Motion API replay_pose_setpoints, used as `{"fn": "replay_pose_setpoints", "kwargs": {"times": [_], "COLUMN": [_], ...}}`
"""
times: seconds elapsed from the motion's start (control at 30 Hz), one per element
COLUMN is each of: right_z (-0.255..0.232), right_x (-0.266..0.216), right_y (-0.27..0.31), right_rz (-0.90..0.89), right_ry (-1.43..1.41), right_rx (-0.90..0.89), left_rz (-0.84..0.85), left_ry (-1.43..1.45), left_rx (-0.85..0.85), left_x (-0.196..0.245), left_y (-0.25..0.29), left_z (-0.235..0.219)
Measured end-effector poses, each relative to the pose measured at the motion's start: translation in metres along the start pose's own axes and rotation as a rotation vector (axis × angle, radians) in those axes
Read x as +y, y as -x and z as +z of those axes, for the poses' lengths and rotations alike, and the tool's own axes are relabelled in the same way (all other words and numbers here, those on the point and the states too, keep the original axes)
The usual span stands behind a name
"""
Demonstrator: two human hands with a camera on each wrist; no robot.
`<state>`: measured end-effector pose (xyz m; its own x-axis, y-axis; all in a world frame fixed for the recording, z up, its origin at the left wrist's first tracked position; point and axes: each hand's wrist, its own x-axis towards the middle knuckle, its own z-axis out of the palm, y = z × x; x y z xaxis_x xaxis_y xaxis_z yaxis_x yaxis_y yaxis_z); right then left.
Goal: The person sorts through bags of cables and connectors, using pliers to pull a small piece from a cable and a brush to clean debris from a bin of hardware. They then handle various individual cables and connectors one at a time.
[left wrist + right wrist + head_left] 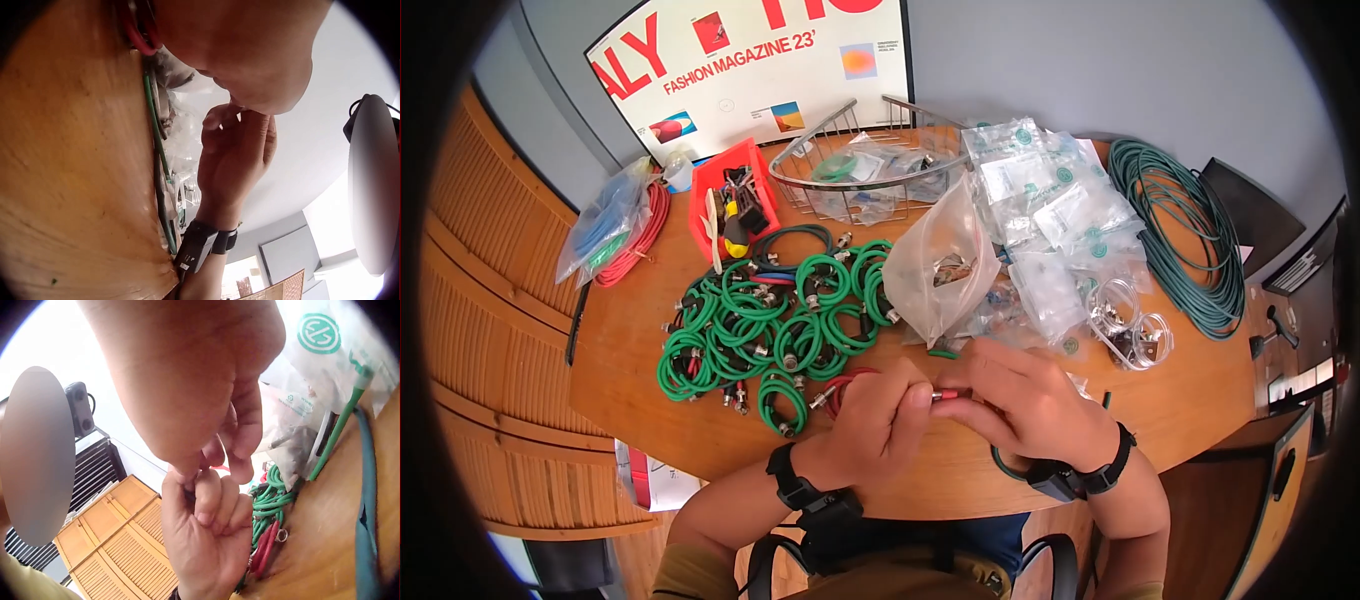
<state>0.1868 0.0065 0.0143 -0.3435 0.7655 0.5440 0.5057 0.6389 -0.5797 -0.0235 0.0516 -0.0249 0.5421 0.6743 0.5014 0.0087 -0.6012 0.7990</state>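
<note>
In the head view my left hand (875,415) grips a short red cable (945,395), thumb pressed along it over curled fingers. Facing it, my right hand (1035,400) pinches the same cable between thumb and fingers. A small silvery part shows at the left thumb tip, in the narrow gap between the hands. Both hands meet over the front of the wooden table (960,480). The left wrist view has my left hand (231,50) close up, hiding the cable end. From the right wrist, the left hand's fingers (209,503) appear tightly curled.
Coiled green cables (800,335) with metal connectors lie left of the hands. Behind stand an open plastic bag (945,265), a red bin (767,190) of tools and a wire basket (840,184). Clear packets (1050,220) and a dark green cable coil (1220,260) lie to the right.
</note>
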Motion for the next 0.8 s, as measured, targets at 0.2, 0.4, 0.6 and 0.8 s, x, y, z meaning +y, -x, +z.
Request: {"fn": "replay_pose_setpoints", "kwargs": {"times": [0.2,0.4,0.6,0.8], "right_z": [-0.003,-0.004,0.004,0.007], "right_x": [-0.003,-0.001,-0.001,0.003], "right_y": [-0.005,-0.005,0.001,0.001], "right_rz": [0.146,0.214,0.148,-0.088], "right_ry": [-0.225,-0.328,-0.237,0.104], "right_rx": [-0.099,-0.124,-0.029,0.084], "left_rz": [-0.078,0.071,0.018,-0.127], "left_ry": [0.071,-0.059,0.0,0.089], "left_rx": [-0.032,0.008,-0.029,-0.019], "left_x": [0.006,0.002,0.004,0.006], "left_y": [-0.001,-0.007,-0.007,-0.005], "left_z": [-0.007,0.002,-0.003,0.002]}}
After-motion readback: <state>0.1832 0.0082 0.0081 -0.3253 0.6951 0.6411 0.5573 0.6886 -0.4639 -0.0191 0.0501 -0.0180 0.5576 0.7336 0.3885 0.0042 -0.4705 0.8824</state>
